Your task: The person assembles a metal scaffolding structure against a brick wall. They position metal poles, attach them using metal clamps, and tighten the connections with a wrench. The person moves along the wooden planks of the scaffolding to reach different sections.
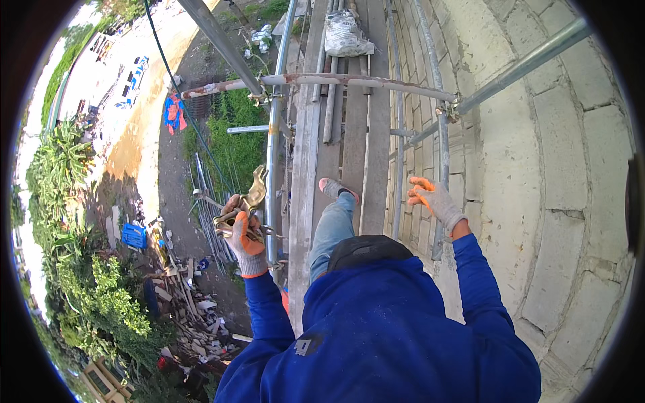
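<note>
My left hand (246,243), in a grey glove with an orange palm, is closed around metal scaffold couplers (255,189) beside the left scaffold rail. One brass-coloured coupler jaw sticks up past my fingers, and more metal parts show lower in the grip. A thin metal rod end (205,197) juts out to the left; whether it is a separate tool I cannot tell. My right hand (435,203), gloved the same way, is raised near the right upright tube (443,154). Its fingers are apart and slightly bent, with nothing seen in them.
Wooden planks (309,144) form a narrow walkway under my foot (331,189). Loose pipes (331,107) and a white sack (345,35) lie farther along it. A rusty crossbar (363,81) spans ahead. The block wall (531,188) stands right; left drops to rubble (195,316).
</note>
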`<state>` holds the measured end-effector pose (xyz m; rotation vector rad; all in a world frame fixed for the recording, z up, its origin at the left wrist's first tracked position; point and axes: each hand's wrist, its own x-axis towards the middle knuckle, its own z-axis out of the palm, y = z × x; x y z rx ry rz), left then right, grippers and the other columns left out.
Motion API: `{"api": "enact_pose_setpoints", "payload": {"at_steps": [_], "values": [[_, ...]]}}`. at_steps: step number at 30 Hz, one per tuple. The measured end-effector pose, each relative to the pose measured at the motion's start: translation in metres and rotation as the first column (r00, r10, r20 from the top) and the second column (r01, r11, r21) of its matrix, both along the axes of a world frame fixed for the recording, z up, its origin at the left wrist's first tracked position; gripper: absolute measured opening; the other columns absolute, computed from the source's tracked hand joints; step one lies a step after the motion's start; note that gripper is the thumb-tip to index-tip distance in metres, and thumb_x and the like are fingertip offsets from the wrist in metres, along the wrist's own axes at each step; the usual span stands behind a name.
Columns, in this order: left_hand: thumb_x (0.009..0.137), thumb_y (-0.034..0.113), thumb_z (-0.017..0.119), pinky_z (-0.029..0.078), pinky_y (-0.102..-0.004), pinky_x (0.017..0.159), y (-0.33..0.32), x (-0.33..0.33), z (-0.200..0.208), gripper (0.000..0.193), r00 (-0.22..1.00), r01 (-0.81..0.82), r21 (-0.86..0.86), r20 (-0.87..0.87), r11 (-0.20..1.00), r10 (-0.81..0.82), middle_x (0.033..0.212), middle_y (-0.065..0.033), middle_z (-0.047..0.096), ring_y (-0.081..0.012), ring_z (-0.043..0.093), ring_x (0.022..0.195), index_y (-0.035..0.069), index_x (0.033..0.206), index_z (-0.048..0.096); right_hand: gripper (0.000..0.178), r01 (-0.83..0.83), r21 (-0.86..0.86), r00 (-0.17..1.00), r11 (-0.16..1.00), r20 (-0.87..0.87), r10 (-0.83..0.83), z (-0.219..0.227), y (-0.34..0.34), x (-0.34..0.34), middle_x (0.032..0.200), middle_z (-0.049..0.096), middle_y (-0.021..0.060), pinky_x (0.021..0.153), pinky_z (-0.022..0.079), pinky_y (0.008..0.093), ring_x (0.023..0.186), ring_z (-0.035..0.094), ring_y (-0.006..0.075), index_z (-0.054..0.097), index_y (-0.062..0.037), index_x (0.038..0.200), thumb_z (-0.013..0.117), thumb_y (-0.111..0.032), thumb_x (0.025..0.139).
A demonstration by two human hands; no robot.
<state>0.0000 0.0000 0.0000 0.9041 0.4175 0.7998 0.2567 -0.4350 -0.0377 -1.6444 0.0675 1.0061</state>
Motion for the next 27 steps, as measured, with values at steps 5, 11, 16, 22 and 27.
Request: {"api": "enact_pose_setpoints", "payload": {"at_steps": [5,11,16,22,27], "values": [[0.085,0.007,0.077,0.040,-0.0238,0.050,0.058,0.143,0.059,0.057,0.979,-0.200,-0.008,-0.048,0.980,0.200,0.106,-0.0090,0.065,-0.0089,0.052,0.062,-0.002,0.135,0.052,0.034,-0.127,-0.070,0.988,0.989,0.082,0.132,0.056,0.102,0.117,0.106,0.069,0.0100,0.068,0.051,0.0227,0.087,0.071,0.0155,0.059,-0.0023,0.135,0.056,-0.017,0.103],[0.099,0.025,0.065,0.040,-0.0304,0.065,0.184,0.269,0.087,0.039,0.979,-0.088,0.425,-0.132,0.901,0.158,0.100,-0.0025,0.061,-0.0125,0.051,0.076,0.002,0.130,0.062,0.035,0.003,-0.083,1.000,0.997,0.007,-0.002,0.054,0.142,0.182,0.106,0.068,0.0121,0.072,0.055,0.0270,0.085,0.071,0.0180,0.056,0.0019,0.134,0.055,-0.013,0.103],[0.095,0.017,0.069,0.050,-0.0268,0.069,0.232,0.382,0.161,0.036,0.965,-0.243,0.552,0.053,0.797,0.257,0.114,-0.0080,0.068,-0.0125,0.062,0.084,0.000,0.127,0.065,0.035,0.067,0.081,0.973,0.994,-0.224,-0.048,0.007,0.127,0.210,0.106,0.068,0.0144,0.078,0.058,0.0309,0.085,0.072,0.0211,0.055,0.0007,0.135,0.056,-0.011,0.102],[0.096,0.008,0.066,0.057,-0.0298,0.076,0.228,0.440,0.188,0.028,0.791,-0.370,0.785,-0.013,0.497,0.611,0.118,-0.0186,0.069,-0.0196,0.069,0.099,-0.010,0.117,0.065,0.038,0.040,0.089,0.965,0.995,-0.262,-0.015,-0.030,0.173,0.311,0.114,0.065,0.0175,0.092,0.056,0.0362,0.090,0.071,0.0250,0.052,0.0010,0.137,0.056,-0.017,0.103],[0.104,0.021,0.055,0.059,-0.0320,0.083,0.229,0.418,0.187,0.037,0.651,-0.109,0.975,-0.078,0.195,0.755,0.121,-0.0198,0.064,-0.0245,0.068,0.097,-0.005,0.129,0.062,0.031,-0.103,-0.117,0.986,0.988,-0.142,0.086,-0.086,0.181,0.383,0.109,0.067,0.0143,0.080,0.059,0.0337,0.086,0.071,0.0223,0.058,-0.0008,0.130,0.057,-0.016,0.103]]}}
